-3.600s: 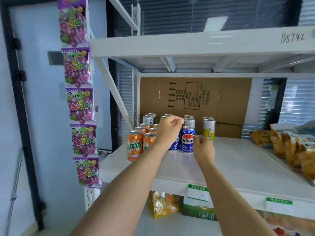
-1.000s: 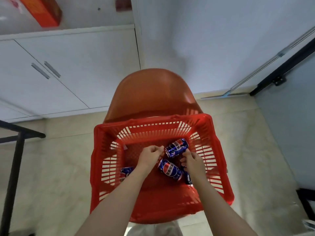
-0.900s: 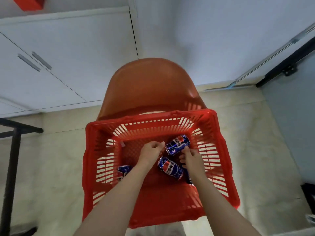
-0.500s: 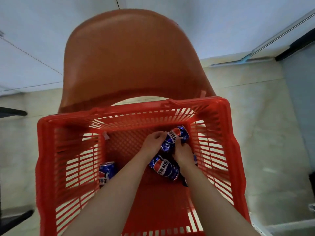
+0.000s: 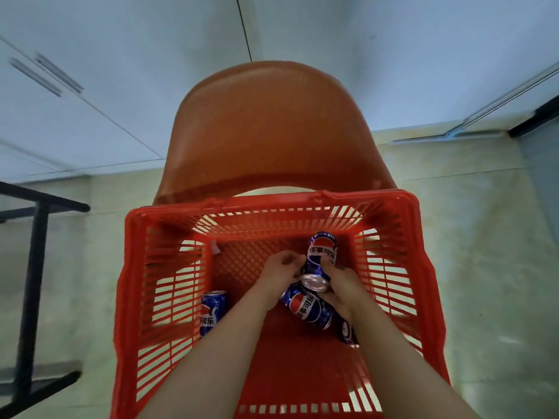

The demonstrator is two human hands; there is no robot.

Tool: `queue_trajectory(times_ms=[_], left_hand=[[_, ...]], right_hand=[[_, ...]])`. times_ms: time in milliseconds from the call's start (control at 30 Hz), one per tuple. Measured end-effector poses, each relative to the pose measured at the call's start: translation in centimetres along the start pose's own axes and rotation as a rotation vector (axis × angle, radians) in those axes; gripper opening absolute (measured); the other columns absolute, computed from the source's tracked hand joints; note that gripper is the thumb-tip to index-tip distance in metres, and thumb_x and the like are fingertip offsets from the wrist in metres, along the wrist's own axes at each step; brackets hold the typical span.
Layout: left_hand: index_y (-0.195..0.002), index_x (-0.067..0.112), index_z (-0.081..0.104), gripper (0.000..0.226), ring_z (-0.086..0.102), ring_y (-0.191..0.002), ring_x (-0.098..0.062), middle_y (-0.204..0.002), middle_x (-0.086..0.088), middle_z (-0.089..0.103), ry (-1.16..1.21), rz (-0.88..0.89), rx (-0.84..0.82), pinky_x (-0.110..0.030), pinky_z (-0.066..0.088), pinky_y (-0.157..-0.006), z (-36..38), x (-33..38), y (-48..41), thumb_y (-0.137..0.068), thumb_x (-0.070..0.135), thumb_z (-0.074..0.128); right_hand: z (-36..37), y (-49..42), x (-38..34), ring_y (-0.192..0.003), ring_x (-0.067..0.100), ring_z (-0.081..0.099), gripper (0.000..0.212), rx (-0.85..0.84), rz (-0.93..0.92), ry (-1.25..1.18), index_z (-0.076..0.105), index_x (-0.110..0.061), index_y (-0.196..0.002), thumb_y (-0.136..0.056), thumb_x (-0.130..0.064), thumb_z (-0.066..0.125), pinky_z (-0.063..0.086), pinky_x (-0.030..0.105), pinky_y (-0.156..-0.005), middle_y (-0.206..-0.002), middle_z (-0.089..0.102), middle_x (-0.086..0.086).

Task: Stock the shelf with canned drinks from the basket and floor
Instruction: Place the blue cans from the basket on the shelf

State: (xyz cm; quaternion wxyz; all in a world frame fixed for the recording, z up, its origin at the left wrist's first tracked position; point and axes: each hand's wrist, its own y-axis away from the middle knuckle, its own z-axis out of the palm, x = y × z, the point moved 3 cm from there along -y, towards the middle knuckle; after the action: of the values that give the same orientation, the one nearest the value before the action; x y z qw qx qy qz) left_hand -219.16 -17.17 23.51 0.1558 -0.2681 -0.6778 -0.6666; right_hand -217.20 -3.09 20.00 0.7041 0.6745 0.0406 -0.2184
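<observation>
Fingers of left hand and right hand grip one blue can in the red basket.

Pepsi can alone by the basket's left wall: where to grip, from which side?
Grip the lone can round its mid-body, coming from above and from the basket's middle: its round side seems to face up, and the slatted left wall sits close on that side. Left hand and right hand hold the upper can.
</observation>
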Motion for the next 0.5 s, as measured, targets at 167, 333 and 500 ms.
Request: queue_trajectory(times_ms=[167,333,500], left_hand=[[-0.115,0.004,0.059,0.023,0.066,-0.088,-0.011,-0.110,-0.010,0.067,0.001,0.086,-0.009,-0.015,0.053,-0.068,-1.1,1.0,4.7,-0.093,0.010,0.062],[-0.144,0.013,0.039,0.067,0.068,-0.103,-0.021,-0.118,-0.011,0.067,0.109,0.080,-0.122,-0.033,0.056,-0.087,-3.0,2.0,10.6,-0.085,0.013,0.072],[-0.125,0.013,0.062,0.047,0.071,-0.092,-0.017,-0.104,-0.004,0.074,-0.005,0.194,-0.132,-0.036,0.056,-0.086,-6.9,5.5,19.4,-0.085,0.035,0.072]], right_hand=[[0.4,5.7,-0.5,-0.098,0.027,0.071,0.050,-0.088,-0.123,0.044,0.053,-0.001,-0.130,-0.093,-0.033,0.061,0.058,0.034,-0.077,-0.112,0.071,0.016],[1.6,14.1,-0.3,-0.095,0.027,0.072,0.046,-0.116,-0.245,-0.041,0.053,-0.002,-0.128,-0.092,-0.028,0.063,0.058,0.033,-0.072,-0.111,0.071,0.017],[5.0,23.5,0.9,-0.109,0.039,0.064,0.047,-0.187,-0.363,-0.123,0.056,-0.003,-0.125,-0.085,-0.026,0.063,0.041,0.056,-0.105,-0.110,0.071,0.020]])
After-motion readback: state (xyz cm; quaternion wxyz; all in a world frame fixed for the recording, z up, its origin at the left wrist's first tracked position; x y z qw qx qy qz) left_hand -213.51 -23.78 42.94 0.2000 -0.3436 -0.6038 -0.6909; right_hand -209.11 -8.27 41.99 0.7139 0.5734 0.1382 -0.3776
